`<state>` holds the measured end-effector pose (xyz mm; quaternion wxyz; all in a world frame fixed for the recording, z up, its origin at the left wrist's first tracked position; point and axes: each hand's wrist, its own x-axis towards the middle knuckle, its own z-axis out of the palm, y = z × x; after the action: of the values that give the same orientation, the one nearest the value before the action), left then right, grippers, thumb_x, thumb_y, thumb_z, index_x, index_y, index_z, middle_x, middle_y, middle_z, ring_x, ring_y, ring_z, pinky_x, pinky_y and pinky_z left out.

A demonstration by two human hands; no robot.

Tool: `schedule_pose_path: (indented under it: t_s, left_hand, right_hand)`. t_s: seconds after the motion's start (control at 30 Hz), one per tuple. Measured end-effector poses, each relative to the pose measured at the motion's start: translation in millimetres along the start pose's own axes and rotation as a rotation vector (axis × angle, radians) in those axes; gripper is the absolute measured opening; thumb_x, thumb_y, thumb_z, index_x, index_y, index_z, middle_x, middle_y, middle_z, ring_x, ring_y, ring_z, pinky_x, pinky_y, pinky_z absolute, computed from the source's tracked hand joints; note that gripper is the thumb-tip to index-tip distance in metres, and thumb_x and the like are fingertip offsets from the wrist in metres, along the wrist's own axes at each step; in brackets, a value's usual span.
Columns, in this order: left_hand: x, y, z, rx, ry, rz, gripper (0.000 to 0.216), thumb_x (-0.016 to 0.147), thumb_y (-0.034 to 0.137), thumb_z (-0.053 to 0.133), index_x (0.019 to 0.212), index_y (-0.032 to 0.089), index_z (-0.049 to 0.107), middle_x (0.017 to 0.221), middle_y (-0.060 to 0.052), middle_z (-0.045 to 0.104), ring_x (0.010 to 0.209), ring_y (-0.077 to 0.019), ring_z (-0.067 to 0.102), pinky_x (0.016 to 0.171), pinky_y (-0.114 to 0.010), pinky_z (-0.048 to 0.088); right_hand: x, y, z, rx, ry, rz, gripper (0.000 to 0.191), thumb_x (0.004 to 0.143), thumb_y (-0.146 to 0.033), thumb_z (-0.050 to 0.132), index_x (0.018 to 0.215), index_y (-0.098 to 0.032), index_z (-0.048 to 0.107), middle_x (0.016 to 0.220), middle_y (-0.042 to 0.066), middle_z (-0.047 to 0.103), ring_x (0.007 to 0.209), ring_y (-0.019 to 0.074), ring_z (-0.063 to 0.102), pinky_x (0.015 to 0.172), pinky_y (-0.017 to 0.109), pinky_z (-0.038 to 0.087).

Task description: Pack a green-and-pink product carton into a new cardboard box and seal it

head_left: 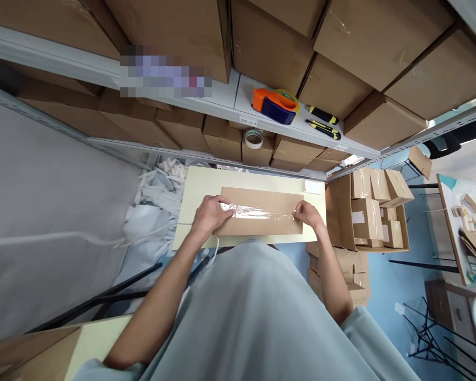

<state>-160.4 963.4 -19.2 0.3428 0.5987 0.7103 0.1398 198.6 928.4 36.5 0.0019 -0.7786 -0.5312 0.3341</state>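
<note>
A long, flat cardboard box (262, 227) lies on the pale yellow table. Across its top runs a shiny, wrinkled strip of clear packing tape (257, 212). My left hand (211, 216) is at the box's left end, closed with thumb and forefinger on the tape's left end. At the right end, my right hand (308, 214) pinches the other end of the tape with thumb and fingers together. The tape stretches between both hands along the box's middle.
The table (202, 180) holds a white paper (314, 187). On the shelf above sit an orange tape dispenser (275, 105) and yellow-black utility knives (323, 128). A tape roll (254, 138) hangs below. A large carton (339, 211) of small boxes stands right; a white cable (154, 231) crosses left.
</note>
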Motion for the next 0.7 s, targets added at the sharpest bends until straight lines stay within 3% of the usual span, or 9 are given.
schedule_pose_path:
  t_s: [0.27, 0.47, 0.57, 0.7]
  left_hand:
    - [-7.3, 11.6, 4.5, 0.106, 0.023, 0.006, 0.03, 0.083, 0.033, 0.081, 0.11, 0.023, 0.076, 0.124, -0.012, 0.064, 0.111, -0.0335, 0.074, 0.107, -0.046, 0.058]
    - [-8.4, 10.5, -2.7, 0.127, 0.007, 0.051, 0.028, 0.087, 0.034, 0.074, 0.113, 0.023, 0.077, 0.121, -0.012, 0.068, 0.105, -0.0318, 0.076, 0.105, -0.044, 0.059]
    - [-6.7, 14.2, -4.3, 0.19, 0.024, 0.064, 0.028, 0.086, 0.026, 0.071, 0.113, 0.021, 0.076, 0.14, -0.018, 0.065, 0.127, -0.0348, 0.071, 0.112, -0.045, 0.056]
    - [0.3, 36.9, -6.0, 0.255, 0.116, 0.168, 0.036, 0.084, 0.015, 0.071, 0.12, 0.02, 0.073, 0.167, -0.023, 0.049, 0.157, -0.0421, 0.048, 0.12, -0.052, 0.048]
  right_hand:
    - [5.6, -9.7, 13.6, -0.127, 0.007, 0.092, 0.017, 0.089, -0.021, 0.074, 0.105, -0.024, 0.067, 0.11, 0.012, 0.08, 0.102, 0.0303, 0.074, 0.081, 0.034, 0.048]
    - [-13.1, -23.6, 7.3, -0.163, 0.012, 0.07, 0.011, 0.098, -0.023, 0.072, 0.108, -0.024, 0.069, 0.11, 0.008, 0.082, 0.105, 0.0271, 0.078, 0.084, 0.031, 0.05]
    - [-22.5, -33.5, 5.9, -0.201, 0.054, 0.037, 0.014, 0.102, -0.021, 0.067, 0.116, -0.022, 0.069, 0.118, 0.011, 0.081, 0.108, 0.0265, 0.079, 0.086, 0.031, 0.052]
    - [-21.4, -48.4, -4.4, -0.276, 0.082, 0.027, 0.035, 0.101, -0.022, 0.069, 0.135, -0.018, 0.065, 0.144, 0.02, 0.071, 0.118, 0.0318, 0.079, 0.093, 0.036, 0.055]
